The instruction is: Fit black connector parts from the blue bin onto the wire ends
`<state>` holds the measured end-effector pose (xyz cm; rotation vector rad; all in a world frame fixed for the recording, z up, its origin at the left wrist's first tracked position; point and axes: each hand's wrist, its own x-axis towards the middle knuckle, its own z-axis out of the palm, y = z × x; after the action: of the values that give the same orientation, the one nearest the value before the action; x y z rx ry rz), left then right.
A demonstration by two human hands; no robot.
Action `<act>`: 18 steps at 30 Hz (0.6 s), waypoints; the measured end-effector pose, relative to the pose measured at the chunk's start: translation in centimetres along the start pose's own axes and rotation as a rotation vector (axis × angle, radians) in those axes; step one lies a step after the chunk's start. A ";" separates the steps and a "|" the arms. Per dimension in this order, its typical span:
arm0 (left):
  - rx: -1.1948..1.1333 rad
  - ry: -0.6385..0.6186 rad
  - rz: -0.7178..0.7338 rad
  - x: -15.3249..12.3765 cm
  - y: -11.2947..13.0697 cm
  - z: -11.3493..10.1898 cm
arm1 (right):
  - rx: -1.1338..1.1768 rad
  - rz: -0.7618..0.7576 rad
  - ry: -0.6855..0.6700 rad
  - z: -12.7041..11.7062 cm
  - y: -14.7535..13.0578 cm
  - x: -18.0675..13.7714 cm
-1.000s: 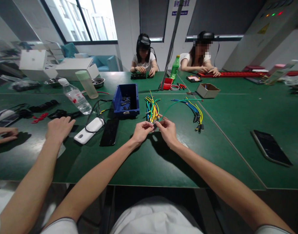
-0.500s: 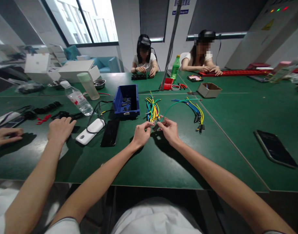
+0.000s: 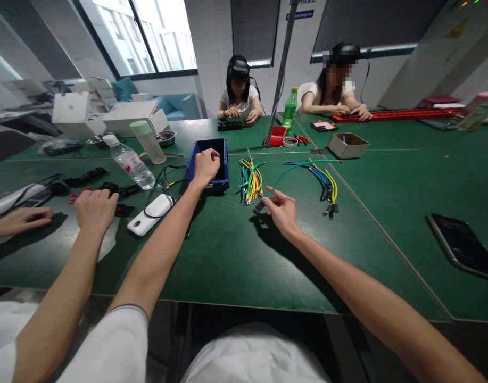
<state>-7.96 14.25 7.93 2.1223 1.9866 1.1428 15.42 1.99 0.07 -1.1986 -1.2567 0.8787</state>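
Note:
My right hand [image 3: 283, 213] pinches a green wire [image 3: 294, 168] near its black end piece [image 3: 260, 205]; the wire arcs away to the right. My left hand [image 3: 206, 166] reaches into the blue bin [image 3: 224, 183], its fingers curled and their tips partly out of sight. Small black parts lay in that bin earlier, but the hand now covers most of the inside. Between the hands lies a bundle of green, yellow, red and blue wires [image 3: 251, 181] with metal ring ends. Right of my right hand rest blue and yellow wires with black end pieces [image 3: 330, 208].
A co-worker's hand [image 3: 95, 210] rests at left. Near my left forearm are a white device with a cable [image 3: 150, 215] and a water bottle [image 3: 132, 165]. A phone [image 3: 463, 242] lies at right. Farther back stand a cardboard box [image 3: 347, 148] and a metal pole [image 3: 279, 80].
My left hand has left the wire bundle and moved left and away from me into the blue bin. The right hand keeps the green wire. The view has shifted slightly.

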 end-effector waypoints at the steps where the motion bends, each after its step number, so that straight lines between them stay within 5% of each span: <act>1: 0.057 -0.051 -0.008 0.9 -0.5 0.4 | 0.007 0.004 0.007 -0.1 0.1 0.1; 8: 0.221 -0.306 -0.114 3.0 -1.7 2.6 | -0.013 -0.006 -0.003 -1.3 0.4 1.0; 18: 0.165 -0.337 -0.181 0.4 -1.7 3.7 | -0.198 0.006 -0.057 -4.0 0.7 2.9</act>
<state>-7.53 16.59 4.62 1.9882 2.1125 0.5683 19.86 4.24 0.40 -1.3411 -1.4120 0.8114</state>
